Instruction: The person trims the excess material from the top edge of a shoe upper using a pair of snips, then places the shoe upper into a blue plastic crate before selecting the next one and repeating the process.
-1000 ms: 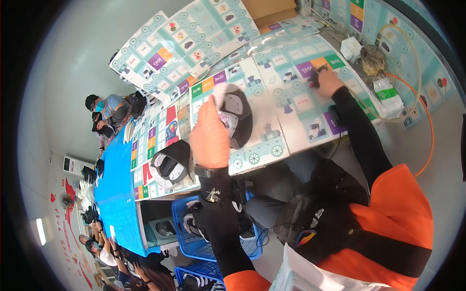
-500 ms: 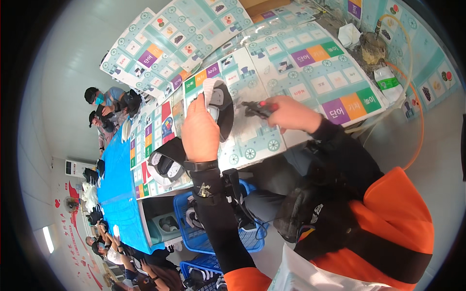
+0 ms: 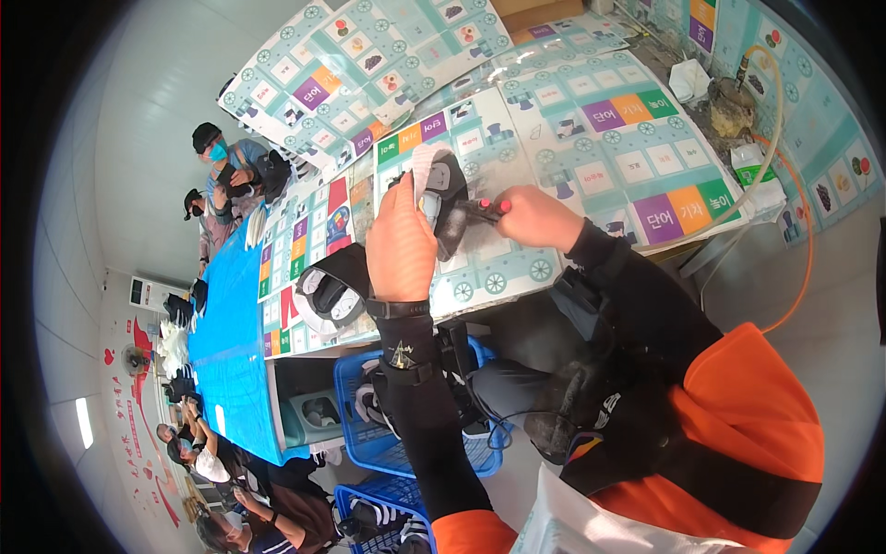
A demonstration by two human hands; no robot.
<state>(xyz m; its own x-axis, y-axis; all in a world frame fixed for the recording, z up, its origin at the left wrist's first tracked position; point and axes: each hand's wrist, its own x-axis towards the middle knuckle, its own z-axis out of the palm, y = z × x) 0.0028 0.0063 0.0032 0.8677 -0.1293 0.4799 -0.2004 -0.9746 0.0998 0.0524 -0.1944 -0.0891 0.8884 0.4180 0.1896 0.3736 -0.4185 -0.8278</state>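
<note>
Over the table, my left hand (image 3: pixel 403 242) is closed around a black shoe (image 3: pixel 449 208) with a whitish sole, its opening facing right. My right hand (image 3: pixel 538 218) grips a dark plier-like tool (image 3: pixel 475 212) with red grips. The head of the tool is at the edge of the shoe, and its exact contact is too blurred to tell. Just left of my left wrist, a second black shoe (image 3: pixel 334 288) with a pale lining and sole rests on the table.
Patterned sheets cover the table (image 3: pixel 609 166). A blue cover (image 3: pixel 231 346) lies on the far-left surface. Blue baskets (image 3: pixel 369 448) with shoes stand below. At the back right are a stained pot (image 3: pixel 732 106) and a hose (image 3: pixel 781 83). Other people (image 3: pixel 226 171) work at the left.
My right hand has brought the tool leftward to the shoe's edge. My left hand still holds the shoe. The whole view has shifted slightly.
</note>
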